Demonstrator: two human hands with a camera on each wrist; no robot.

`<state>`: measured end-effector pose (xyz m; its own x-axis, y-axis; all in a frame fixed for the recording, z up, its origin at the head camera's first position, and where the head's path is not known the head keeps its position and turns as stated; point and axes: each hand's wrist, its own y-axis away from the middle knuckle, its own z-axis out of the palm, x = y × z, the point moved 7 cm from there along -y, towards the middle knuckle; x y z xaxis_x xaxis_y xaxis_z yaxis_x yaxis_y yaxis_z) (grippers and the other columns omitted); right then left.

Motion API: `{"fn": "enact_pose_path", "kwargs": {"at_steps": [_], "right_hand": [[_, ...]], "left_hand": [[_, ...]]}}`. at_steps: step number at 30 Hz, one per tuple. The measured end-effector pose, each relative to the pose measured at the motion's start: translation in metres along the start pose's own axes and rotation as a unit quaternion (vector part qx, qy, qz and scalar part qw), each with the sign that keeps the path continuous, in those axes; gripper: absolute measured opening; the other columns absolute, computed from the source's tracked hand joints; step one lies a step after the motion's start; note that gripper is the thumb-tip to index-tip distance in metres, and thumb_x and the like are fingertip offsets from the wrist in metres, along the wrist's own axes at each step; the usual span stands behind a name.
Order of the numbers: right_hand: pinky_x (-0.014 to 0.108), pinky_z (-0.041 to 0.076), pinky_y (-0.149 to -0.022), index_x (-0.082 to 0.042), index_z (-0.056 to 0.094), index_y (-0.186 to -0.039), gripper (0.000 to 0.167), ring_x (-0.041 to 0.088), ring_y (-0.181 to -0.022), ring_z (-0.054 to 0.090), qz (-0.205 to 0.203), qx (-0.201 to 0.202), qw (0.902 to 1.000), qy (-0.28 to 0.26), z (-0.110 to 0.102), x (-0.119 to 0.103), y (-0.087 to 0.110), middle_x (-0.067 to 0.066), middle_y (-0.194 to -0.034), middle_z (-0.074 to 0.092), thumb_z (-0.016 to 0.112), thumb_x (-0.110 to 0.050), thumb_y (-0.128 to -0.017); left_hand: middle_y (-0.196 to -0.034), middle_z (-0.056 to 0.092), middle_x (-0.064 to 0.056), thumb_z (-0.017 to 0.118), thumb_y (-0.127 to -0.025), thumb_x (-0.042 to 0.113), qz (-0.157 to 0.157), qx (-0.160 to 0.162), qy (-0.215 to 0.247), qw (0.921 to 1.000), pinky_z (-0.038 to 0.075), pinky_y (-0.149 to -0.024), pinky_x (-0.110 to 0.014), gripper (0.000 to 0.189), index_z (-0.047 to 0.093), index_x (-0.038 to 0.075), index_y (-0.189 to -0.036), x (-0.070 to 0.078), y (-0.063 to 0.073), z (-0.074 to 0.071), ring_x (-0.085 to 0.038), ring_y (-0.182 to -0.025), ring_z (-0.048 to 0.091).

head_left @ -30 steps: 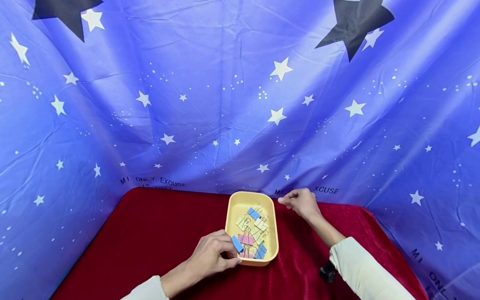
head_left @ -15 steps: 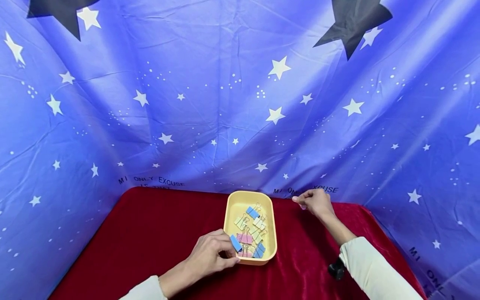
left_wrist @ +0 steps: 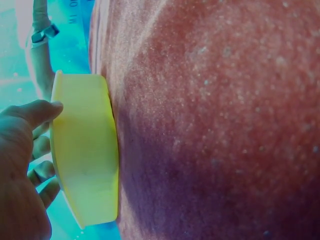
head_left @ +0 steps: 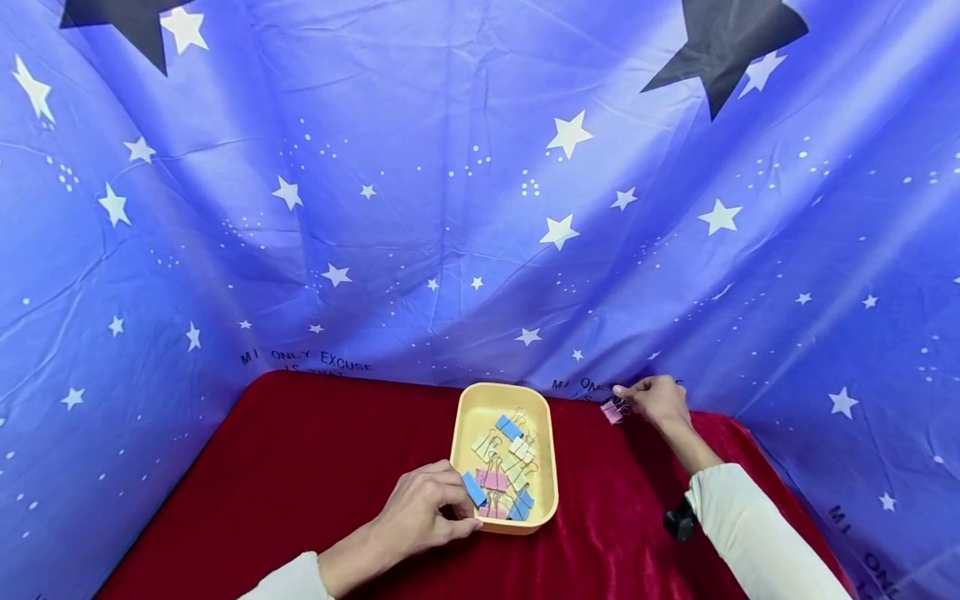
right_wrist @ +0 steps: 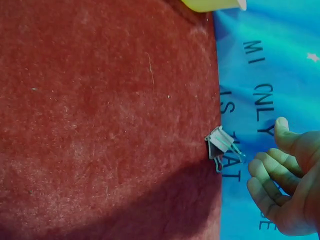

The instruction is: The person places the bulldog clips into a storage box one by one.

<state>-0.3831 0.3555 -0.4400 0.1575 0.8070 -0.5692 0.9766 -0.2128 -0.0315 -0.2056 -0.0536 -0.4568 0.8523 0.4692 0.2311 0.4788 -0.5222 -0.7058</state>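
Observation:
In the head view, my left hand (head_left: 426,504) holds the near left corner of a yellow rectangular box (head_left: 553,450). Its thumb lies on the rim in the left wrist view, other fingers curled at the rim beyond. Binder clips in blue, pink (head_left: 492,478) and pale yellow lie inside; a blue one (head_left: 474,489) is right beside the left fingers. Right of the box, a separate pink binder clip (head_left: 612,411) is at the back edge of the red cloth. My right hand (right_wrist: 287,185) is just off this clip, fingers loosely bent, a gap between them.
Red velvet cloth (head_left: 315,467) covers the table. Behind and at both sides hangs a blue star-printed curtain (head_left: 420,208), close against the table's back edge. A small black device (head_left: 678,521) sits under the right wrist.
My right hand has moved right, away from the box, and let go of the pink binder clip near the back edge. The left hand keeps its hold on the box.

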Motion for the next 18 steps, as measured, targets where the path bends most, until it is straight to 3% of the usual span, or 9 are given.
{"fn": "enact_pose_path", "kwargs": {"at_steps": [10,16,18], "right_hand": [[0.064,0.057,-0.092,-0.002,0.084,-0.094,0.044,0.052,-0.107,0.073,0.006,0.023,0.9993,0.029,0.009,0.007,-0.011,0.021,-0.099,0.083,0.085,-0.045,-0.098],[0.066,0.058,-0.090,-0.005,0.078,-0.082,0.045,0.054,-0.103,0.072,-0.001,0.016,0.9993,0.035,0.020,0.013,-0.024,0.024,-0.095,0.079,0.090,-0.047,-0.092],[0.065,0.058,-0.085,-0.011,0.076,-0.075,0.050,0.051,-0.095,0.073,-0.004,0.021,0.9987,0.045,0.026,0.026,-0.036,0.022,-0.090,0.078,0.092,-0.057,-0.087]], "left_hand": [[-0.074,0.071,0.020,0.104,-0.074,0.026,0.009,0.001,-0.003,1.0000,0.046,-0.074,-0.008,0.029,0.075,0.028,-0.071,0.001,0.001,-0.001,0.002,-0.079,0.060],[-0.074,0.071,0.019,0.104,-0.074,0.025,0.003,0.000,0.001,1.0000,0.046,-0.074,-0.009,0.029,0.075,0.028,-0.070,-0.001,0.001,-0.002,0.002,-0.079,0.060],[-0.074,0.071,0.019,0.104,-0.074,0.025,0.002,-0.003,0.004,1.0000,0.046,-0.074,-0.008,0.029,0.075,0.028,-0.071,-0.001,0.000,-0.001,0.002,-0.079,0.059]]}}
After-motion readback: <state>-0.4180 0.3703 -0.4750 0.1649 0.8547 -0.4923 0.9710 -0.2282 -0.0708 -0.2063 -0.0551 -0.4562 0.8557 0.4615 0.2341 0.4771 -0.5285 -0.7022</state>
